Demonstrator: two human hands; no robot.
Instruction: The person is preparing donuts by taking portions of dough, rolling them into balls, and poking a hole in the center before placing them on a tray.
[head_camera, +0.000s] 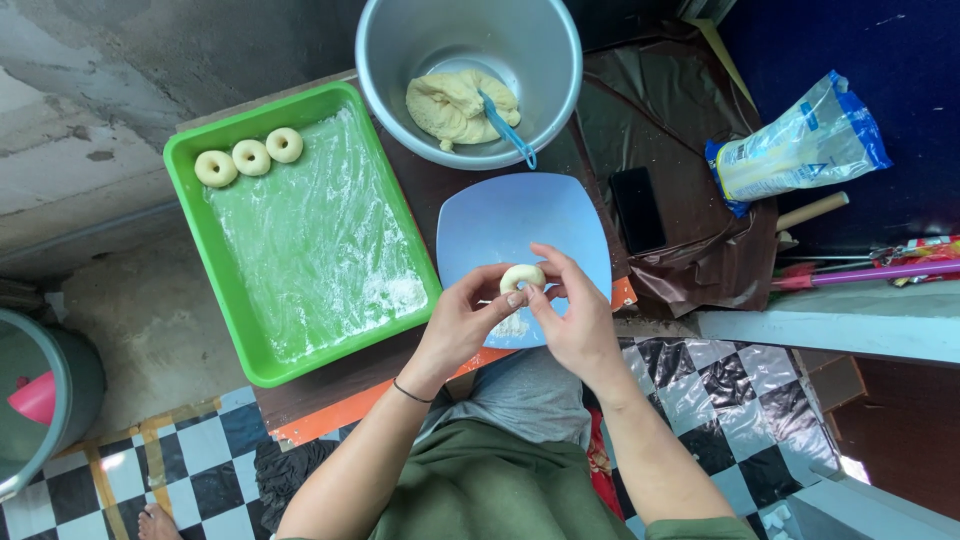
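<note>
Both my hands hold a small ring of pale dough over a light blue square plate. My left hand pinches the ring from the left, and my right hand pinches it from the right. A green tray dusted with flour lies to the left, with three dough rings in its far left corner. Beyond the plate stands a large metal bowl holding a lump of dough and a blue spatula.
A black phone lies right of the plate on a dark brown sheet. A clear and blue bag of flour rests at the far right. A grey bucket stands at the left edge on the checkered floor.
</note>
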